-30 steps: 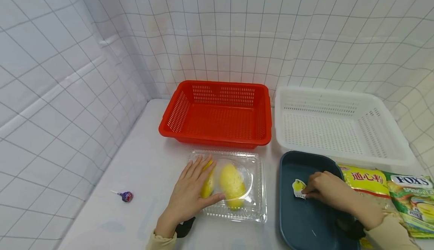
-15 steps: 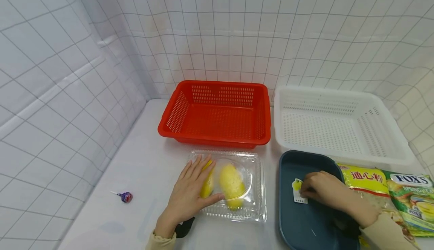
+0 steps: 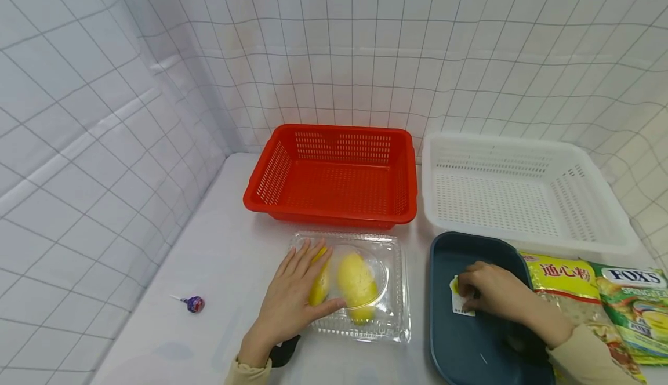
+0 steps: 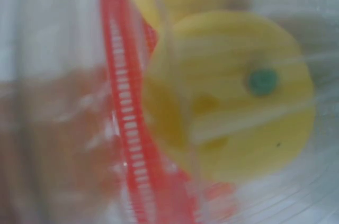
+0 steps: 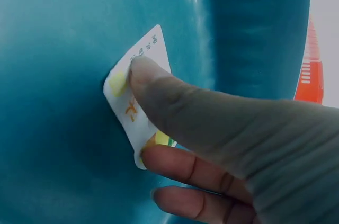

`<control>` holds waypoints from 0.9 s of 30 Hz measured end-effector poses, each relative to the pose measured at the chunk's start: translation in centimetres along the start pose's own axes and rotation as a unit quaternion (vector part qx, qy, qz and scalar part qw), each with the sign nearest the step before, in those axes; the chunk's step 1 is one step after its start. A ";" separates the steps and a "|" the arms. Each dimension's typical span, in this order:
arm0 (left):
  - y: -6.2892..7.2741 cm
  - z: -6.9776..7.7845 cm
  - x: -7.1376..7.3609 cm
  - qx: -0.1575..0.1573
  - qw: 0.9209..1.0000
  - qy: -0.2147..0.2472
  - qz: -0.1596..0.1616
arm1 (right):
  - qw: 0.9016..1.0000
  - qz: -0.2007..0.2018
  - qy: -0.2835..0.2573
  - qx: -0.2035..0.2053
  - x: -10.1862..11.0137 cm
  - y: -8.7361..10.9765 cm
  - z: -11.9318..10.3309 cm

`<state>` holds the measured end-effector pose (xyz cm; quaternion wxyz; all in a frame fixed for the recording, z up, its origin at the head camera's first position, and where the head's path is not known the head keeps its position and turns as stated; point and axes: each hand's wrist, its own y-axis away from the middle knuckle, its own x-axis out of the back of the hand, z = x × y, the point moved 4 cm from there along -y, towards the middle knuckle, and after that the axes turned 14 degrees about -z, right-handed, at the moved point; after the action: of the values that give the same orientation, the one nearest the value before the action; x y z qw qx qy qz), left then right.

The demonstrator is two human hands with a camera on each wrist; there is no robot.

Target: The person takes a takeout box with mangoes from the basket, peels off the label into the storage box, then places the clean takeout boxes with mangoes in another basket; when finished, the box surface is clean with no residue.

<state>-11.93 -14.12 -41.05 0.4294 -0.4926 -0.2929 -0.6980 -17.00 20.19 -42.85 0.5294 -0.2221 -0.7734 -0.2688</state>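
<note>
My left hand [image 3: 294, 294] lies flat with spread fingers on the lid of a clear plastic clamshell box [image 3: 394, 292]. Two yellow, mango-like fruits [image 3: 357, 278] show through the plastic, one partly under the fingers. The left wrist view is blurred; a yellow fruit [image 4: 228, 97] with a green spot fills its middle. Inside a dark blue tray [image 3: 449, 347], my right hand [image 3: 496, 292] pinches a small white paper label [image 3: 461, 305] with yellow print. In the right wrist view the thumb lies over the label [image 5: 121, 99], and a fingertip meets its lower edge.
Behind the clear box stands a red basket [image 3: 339, 188], with a white basket [image 3: 496, 199] to its right. A yellow pasta bag [image 3: 566, 280] and a green FOX'S bag [image 3: 634, 309] lie right of the tray. A wrapped lollipop [image 3: 195, 304] lies at the left.
The right hand's fingers have shifted over the label, covering more of its upper right part, and the label has turned slightly. The left hand stays on the box.
</note>
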 end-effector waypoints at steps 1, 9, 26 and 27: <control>0.0 0.0 0.0 0.000 1.000 -0.001 0.000 | 1.000 0.000 -0.003 0.001 0.0 0.0 0.0; -0.1 -0.2 -0.1 0.003 1.000 -0.001 -0.008 | 1.000 0.001 -0.010 -0.002 -0.2 0.3 0.2; -0.1 0.1 0.1 -0.003 1.000 0.006 0.004 | 0.999 0.000 -0.041 -0.009 -0.6 0.7 0.5; -0.1 0.1 0.1 -0.005 1.000 0.004 0.006 | 0.999 -0.001 -0.044 -0.008 -0.6 0.7 0.6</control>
<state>-11.97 -14.06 -40.91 0.4320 -0.4935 -0.2850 -0.6990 -16.75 21.02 -43.48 0.4928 -0.2371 -0.7940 -0.2657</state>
